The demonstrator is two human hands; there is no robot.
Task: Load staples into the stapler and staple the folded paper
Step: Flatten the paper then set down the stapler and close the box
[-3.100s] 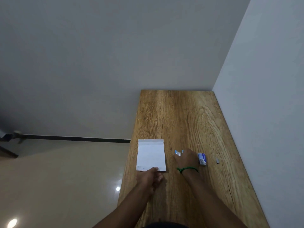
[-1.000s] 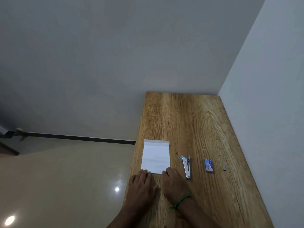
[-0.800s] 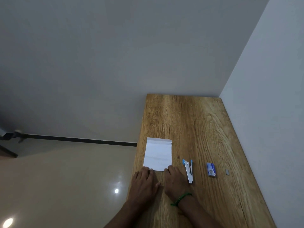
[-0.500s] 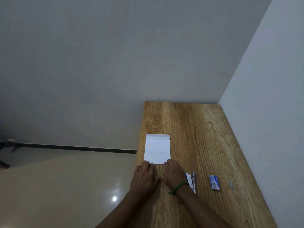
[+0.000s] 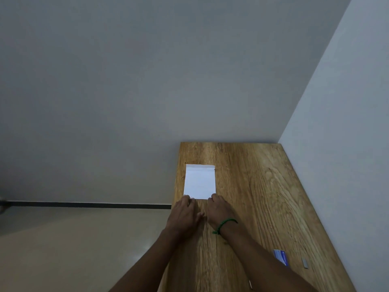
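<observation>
The folded white paper (image 5: pixel 200 182) lies flat on the wooden table (image 5: pixel 263 186) near its left edge, with a narrow flap at its far end. My left hand (image 5: pixel 185 213) and my right hand (image 5: pixel 220 211) rest palm down side by side, fingertips touching the paper's two near corners. Neither hand grips anything. A green band circles my right wrist. The small blue and white staple box (image 5: pixel 281 257) lies near the right forearm, and a short grey staple strip (image 5: pixel 305 263) lies just right of it. My right forearm hides the stapler.
The table runs away from me along a white wall (image 5: pixel 347 144) on its right and ends at a grey wall. Its left edge drops to a glossy beige floor (image 5: pixel 73 249).
Both hands have slid the paper farther up the table, away from the stapler and staple box. The view has tilted, so those items now sit low at the right, the stapler hidden.
</observation>
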